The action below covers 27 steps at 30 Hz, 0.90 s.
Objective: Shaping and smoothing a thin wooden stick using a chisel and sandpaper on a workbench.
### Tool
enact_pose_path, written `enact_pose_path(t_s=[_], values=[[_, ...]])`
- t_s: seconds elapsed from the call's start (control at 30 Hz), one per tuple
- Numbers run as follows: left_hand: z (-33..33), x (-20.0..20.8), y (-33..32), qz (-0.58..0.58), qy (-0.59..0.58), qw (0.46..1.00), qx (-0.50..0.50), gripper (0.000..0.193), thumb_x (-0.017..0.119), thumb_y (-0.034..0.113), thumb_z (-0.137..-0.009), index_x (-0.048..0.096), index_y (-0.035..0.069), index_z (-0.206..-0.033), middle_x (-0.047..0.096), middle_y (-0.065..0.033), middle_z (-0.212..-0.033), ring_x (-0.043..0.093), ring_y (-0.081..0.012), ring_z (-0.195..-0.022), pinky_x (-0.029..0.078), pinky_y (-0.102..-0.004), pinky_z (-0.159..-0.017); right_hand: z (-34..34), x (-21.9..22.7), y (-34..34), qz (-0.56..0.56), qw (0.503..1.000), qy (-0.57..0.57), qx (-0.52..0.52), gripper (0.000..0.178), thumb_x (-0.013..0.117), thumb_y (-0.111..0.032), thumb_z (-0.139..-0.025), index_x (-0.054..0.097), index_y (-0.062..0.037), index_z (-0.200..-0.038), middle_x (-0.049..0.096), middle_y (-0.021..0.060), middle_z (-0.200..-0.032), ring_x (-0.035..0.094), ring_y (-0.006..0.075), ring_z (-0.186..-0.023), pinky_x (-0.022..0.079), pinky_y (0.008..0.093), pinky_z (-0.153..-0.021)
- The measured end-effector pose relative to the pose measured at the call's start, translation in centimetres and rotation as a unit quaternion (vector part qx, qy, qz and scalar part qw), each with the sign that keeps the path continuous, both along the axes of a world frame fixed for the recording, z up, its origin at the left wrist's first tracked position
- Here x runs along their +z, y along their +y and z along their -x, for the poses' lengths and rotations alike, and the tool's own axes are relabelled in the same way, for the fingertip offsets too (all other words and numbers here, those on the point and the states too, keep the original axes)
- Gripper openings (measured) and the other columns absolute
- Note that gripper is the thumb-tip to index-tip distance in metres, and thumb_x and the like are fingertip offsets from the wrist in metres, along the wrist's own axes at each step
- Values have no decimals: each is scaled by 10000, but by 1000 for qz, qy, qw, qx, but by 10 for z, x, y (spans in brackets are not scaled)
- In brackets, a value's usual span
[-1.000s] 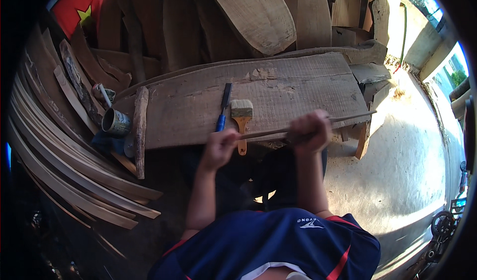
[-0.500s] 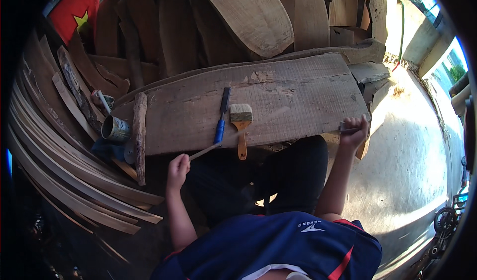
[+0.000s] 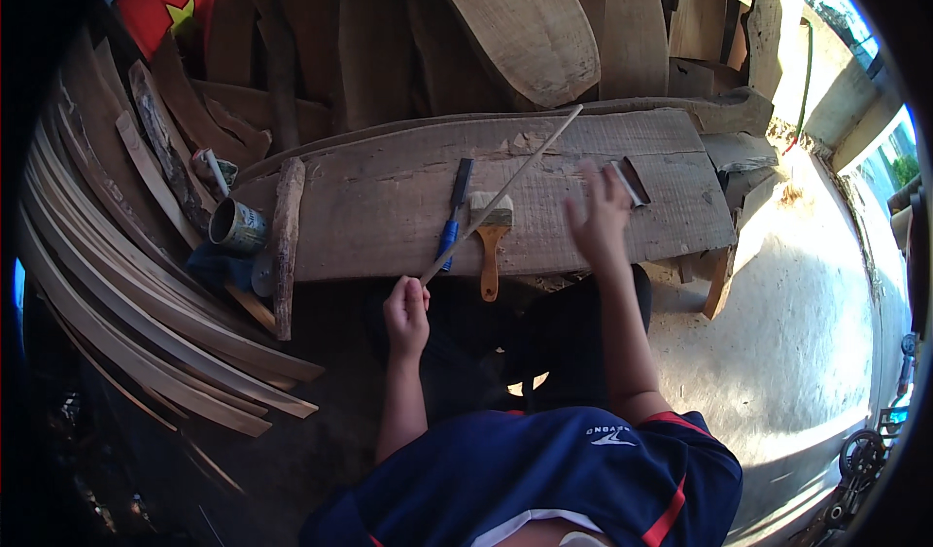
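Observation:
My left hand (image 3: 406,316) is closed round the lower end of a thin wooden stick (image 3: 537,155), which slants up and right above the board. My right hand (image 3: 603,219) is over the board with fingers spread, slightly blurred, and nothing in it. Just right of its fingertips lies a small curled sheet (image 3: 634,180), reddish-brown inside with a pale edge, like folded sandpaper. A chisel (image 3: 461,186) with a blue handle and a flat brush (image 3: 490,260) with a wooden handle lie side by side beneath the stick, on the thick wooden board (image 3: 379,212).
A rough wood strip (image 3: 288,246) crosses the board's left end, beside a tin can (image 3: 238,226). Long curved wooden strips (image 3: 146,319) fan out at left. Large planks (image 3: 530,37) lean at the back. Concrete floor (image 3: 777,304) spreads to the right.
My right hand has moved left over the board and opened, letting go of the small curled sheet. My left hand has shifted right and forward, tilting the stick up more steeply.

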<state>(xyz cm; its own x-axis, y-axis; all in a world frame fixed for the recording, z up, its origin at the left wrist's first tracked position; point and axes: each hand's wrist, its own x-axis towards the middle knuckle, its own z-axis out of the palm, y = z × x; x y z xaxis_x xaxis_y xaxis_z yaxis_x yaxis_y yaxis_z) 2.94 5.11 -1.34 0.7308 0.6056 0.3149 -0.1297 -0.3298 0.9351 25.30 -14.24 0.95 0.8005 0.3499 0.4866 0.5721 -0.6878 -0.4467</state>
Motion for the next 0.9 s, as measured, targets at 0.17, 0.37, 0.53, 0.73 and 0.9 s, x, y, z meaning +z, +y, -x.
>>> enact_pose_path(t_s=[0.17, 0.37, 0.53, 0.73, 0.9], values=[[12, 8, -10, -96, 9, 991, 95, 326, 381, 247, -955, 433, 48, -702, 419, 0, -588, 388, -72, -521, 280, -207, -467, 72, -24, 38, 231, 925, 20, 301, 519, 577, -122, -752, 456, -146, -1256, 276, 258, -1349, 198, 427, -1288, 248, 520, -1013], [29, 15, -6, -122, 11, 986, 117, 311, 380, 226, -955, 434, 51, -704, 430, -8, -591, 393, -74, -521, 291, -208, -470, 82, -47, 43, 147, 920, 1, 364, 406, 543, -91, -771, 516, -126, -1174, 211, 279, -1386, 190, 433, -1300, 278, 476, -1015], [35, 8, -9, -65, -1, 992, 105, 316, 366, 234, -960, 443, 67, -703, 440, -2, -595, 390, -66, -516, 288, -194, -473, 57, -25, 25, 56, 942, -56, 326, 316, 464, 59, -734, 543, -65, -1014, 416, 186, -1300, 430, 310, -1195, 431, 374, -930], [28, 5, -15, -30, 52, 987, 146, 305, 398, 191, -948, 470, 35, -696, 489, -19, -555, 474, -91, -486, 348, -224, -459, 50, 60, -15, -186, 958, 52, 212, 208, 511, 17, -843, 546, -37, -1042, 639, 136, -943, 642, 244, -863, 510, 288, -745], [10, 6, -29, -34, 83, 992, 88, 326, 409, 194, -945, 491, 22, -681, 560, -42, -583, 502, -102, -486, 377, -239, -465, 75, 80, -31, -288, 883, 176, 327, 206, 490, 29, -851, 538, 2, -1049, 645, 99, -954, 634, 189, -880, 515, 277, -749]])
